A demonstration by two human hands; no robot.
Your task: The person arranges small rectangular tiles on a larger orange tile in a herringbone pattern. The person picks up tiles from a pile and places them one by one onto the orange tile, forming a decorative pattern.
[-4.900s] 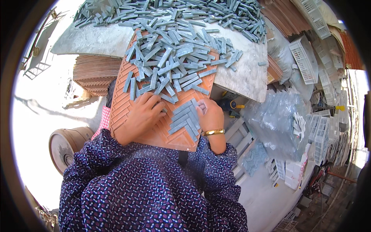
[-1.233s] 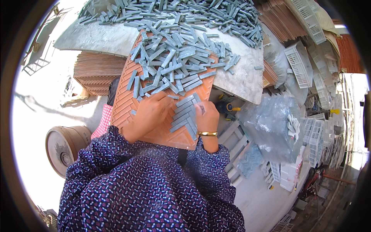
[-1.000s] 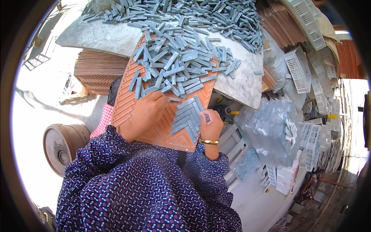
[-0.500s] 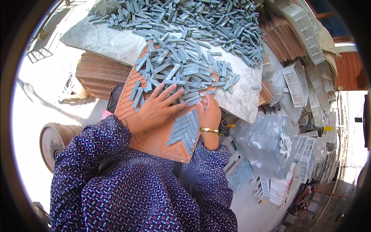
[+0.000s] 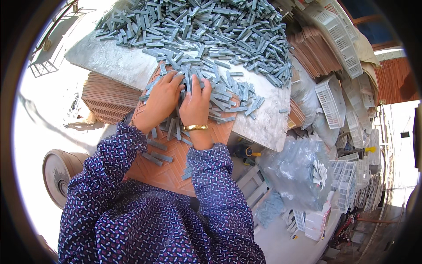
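My left hand [image 5: 160,102] and my right hand [image 5: 195,108] are side by side among loose grey stone strips [image 5: 217,94] heaped on the far half of a terracotta-coloured grooved board [image 5: 149,174]. The fingers of both curl round a cluster of strips between them; some fingertips are lost in the heap. My right wrist wears a gold bangle [image 5: 196,127]. A few strips [image 5: 161,157] lie apart on the board near my left sleeve. My right forearm hides most of the laid herringbone strips [image 5: 187,173], of which only an edge shows.
Beyond the board, a big pile of strips [image 5: 198,26] covers a pale stone slab [image 5: 105,55]. Stacked grooved boards [image 5: 107,92] stand left of it, a round bucket [image 5: 57,176] nearer. White plastic crates [image 5: 329,101] and a plastic-wrapped stack [image 5: 294,171] stand at the right.
Both hands have moved away from me into the heap, the right one leftward to beside the left. Loose strips have shifted on the board, and my right forearm now covers the herringbone section.
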